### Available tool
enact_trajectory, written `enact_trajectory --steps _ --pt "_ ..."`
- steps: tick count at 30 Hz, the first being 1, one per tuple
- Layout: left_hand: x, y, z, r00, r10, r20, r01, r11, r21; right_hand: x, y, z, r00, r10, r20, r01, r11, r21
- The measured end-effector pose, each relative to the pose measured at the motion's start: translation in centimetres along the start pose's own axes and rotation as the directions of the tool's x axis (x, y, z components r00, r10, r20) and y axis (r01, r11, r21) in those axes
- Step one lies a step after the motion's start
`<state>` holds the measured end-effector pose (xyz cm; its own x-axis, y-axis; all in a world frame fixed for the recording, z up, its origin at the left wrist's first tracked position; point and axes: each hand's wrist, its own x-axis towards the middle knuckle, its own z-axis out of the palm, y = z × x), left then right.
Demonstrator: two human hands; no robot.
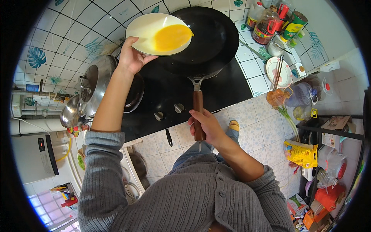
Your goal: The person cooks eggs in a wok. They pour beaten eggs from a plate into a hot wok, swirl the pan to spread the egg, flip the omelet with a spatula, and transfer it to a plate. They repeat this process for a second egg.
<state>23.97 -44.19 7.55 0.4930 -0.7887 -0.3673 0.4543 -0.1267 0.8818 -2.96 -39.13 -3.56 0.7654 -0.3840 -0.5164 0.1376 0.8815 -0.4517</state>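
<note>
My left hand [134, 58] grips the near-left rim of a shallow white bowl [140, 29], tilted to the right above the left side of a black wok [214, 37]. Beaten egg [173, 37] has pooled at the bowl's right side, and a little of it reaches over the rim. My right hand [206, 124] is closed around the wok's brown wooden handle [198, 101]. The wok sits over a black glass gas stove [162, 87], and its dark inside shows no food.
Left on the stove stands a steel pot with a glass lid [94, 84]. A patterned plate [278, 72] with chopsticks [279, 69] rests on the tiled counter at right. Sauce bottles [264, 27] stand behind it. A black shelf rack [330, 127] lines the right side.
</note>
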Motion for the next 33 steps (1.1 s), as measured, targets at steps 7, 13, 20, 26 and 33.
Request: enact_trajectory --steps 7,13,20,26,33 --pt "0.9 0.6 0.0 0.999 -0.016 -0.038 0.016 1.000 0.006 0.0 -0.1 0.2 1.000 -0.007 0.006 0.007 1.000 -0.009" --pt "1.3 1.0 -0.3 0.999 -0.028 -0.032 0.027 0.999 -0.034 -0.4 -0.8 0.9 0.999 0.005 -0.042 -0.009 0.996 -0.093" --pt "1.5 1.5 -0.6 0.999 -0.029 -0.027 0.028 0.999 -0.023 -0.2 -0.3 0.8 1.000 -0.016 -0.021 0.015 0.997 -0.075" --pt "1.0 1.8 -0.3 0.999 -0.032 -0.028 0.030 0.997 -0.076 -0.8 -0.9 1.3 0.998 -0.041 -0.056 0.033 0.991 -0.128" --pt "-0.6 2.6 -0.2 0.998 -0.010 0.061 0.025 0.971 -0.237 -2.2 -3.5 1.5 0.999 -0.039 -0.017 0.037 0.991 -0.126"
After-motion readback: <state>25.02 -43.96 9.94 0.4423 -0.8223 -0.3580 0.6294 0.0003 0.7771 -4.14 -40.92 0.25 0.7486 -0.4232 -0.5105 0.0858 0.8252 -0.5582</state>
